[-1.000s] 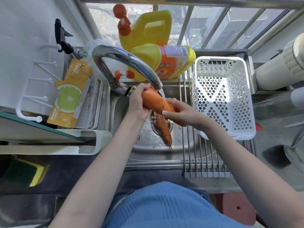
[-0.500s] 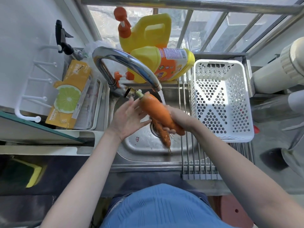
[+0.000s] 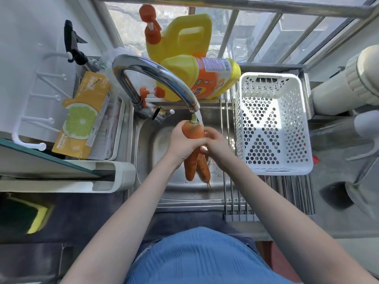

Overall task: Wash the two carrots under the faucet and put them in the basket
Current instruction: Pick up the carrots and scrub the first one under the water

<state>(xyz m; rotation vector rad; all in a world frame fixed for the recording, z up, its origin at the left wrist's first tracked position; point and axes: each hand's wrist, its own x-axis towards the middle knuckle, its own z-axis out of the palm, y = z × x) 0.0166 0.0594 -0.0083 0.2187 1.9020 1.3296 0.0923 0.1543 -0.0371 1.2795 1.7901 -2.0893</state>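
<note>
Taking the sink (image 3: pixel 147 160) as the fixed point: off to its left a yellow lime-printed box (image 3: pixel 82 117) lies in a tray, clear of the splash. Above the sink's back edge the faucet (image 3: pixel 155 78) arcs forward, and its stream lands on the stem end of the held carrot (image 3: pixel 191 140), which seems the reason it is raised with the top up just under the spout. The left hand (image 3: pixel 182 144) wraps its fingers round the carrot's middle, gripping it firmly. Below it, on the sink floor near the drain, lies the second carrot (image 3: pixel 203 167), apparently waiting its turn. The right hand (image 3: pixel 215 144) presses against the held carrot's right side; it is blurred, so I cannot tell whether it grasps or only rubs. To the right of the sink, on the roll-up rack (image 3: pixel 238 201), stands the white basket (image 3: pixel 303 160), holding nothing, close enough for a short drop-off.

Compared with half a second ago, the carrot has swung from slanted to nearly upright, and the left hand, then spread beside it, has closed round it.
</note>
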